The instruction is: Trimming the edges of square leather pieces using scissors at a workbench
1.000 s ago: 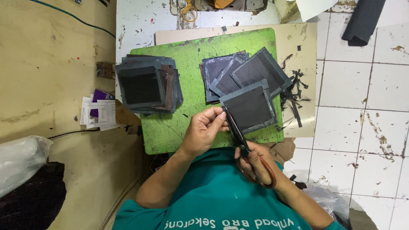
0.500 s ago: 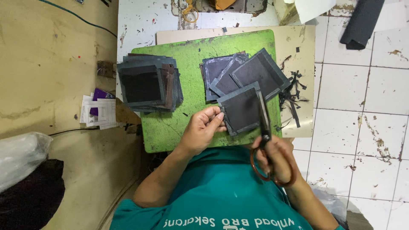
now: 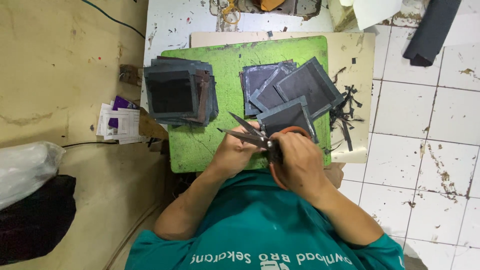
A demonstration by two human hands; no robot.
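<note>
My right hand (image 3: pixel 300 162) grips orange-handled scissors (image 3: pixel 250 134), blades apart and pointing left over the green cutting mat (image 3: pixel 220 65). My left hand (image 3: pixel 235 152) sits just under the blades, fingers curled near the lower edge of a dark square sheet (image 3: pixel 285 117); whether it grips that sheet is hidden by the scissors. Behind that sheet lies a fanned group of dark square sheets (image 3: pixel 295 85). A taller stack of dark squares (image 3: pixel 177 95) rests on the mat's left part.
Thin dark offcut strips (image 3: pixel 345 115) lie on the beige board (image 3: pixel 357 55) right of the mat. Papers and a purple item (image 3: pixel 120 120) sit at the left on the yellowish surface. A plastic bag (image 3: pixel 25 170) and dark cloth (image 3: pixel 430 30) lie at the edges.
The scissors swung from pointing up along the sheet's right side to pointing left across my left hand. My right hand rose from below the mat edge to beside my left hand.
</note>
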